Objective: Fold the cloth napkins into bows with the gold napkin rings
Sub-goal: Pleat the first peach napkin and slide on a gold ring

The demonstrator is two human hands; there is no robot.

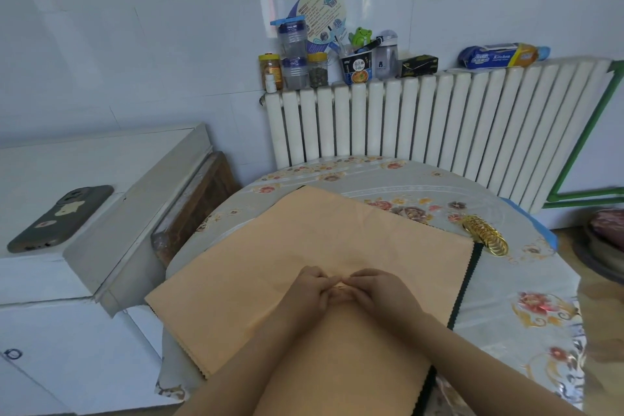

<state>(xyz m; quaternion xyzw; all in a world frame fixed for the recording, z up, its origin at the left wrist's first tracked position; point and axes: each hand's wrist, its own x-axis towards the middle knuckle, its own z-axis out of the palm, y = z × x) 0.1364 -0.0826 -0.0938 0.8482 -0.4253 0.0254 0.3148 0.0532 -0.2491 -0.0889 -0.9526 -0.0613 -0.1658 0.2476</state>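
**Napkin pinched at its middle**

Cloth first: the peach napkin lies spread flat across the centre of the frame, its near part hidden under both forearms and cut off at the bottom edge. At its middle the left hand and the right hand meet, fingers curled and pinching a small gathered ridge of the fabric between them; the fingertips crowd together, so how much cloth each one holds is hard to make out. A dark green cloth lies beneath the napkin, only its zigzag edge showing along the right side.

Right of centre, near the napkin's far right corner, the gold napkin rings lie in a row; they overlap too closely to count.

All of this rests on a round table under a flowered tablecloth, its near rim out of frame. Behind it stands a white radiator with jars, a noodle cup and a wrapped kitchen roll on top; their labels are too small to read. At the left edge of the frame a phone lies face down on a white cabinet.
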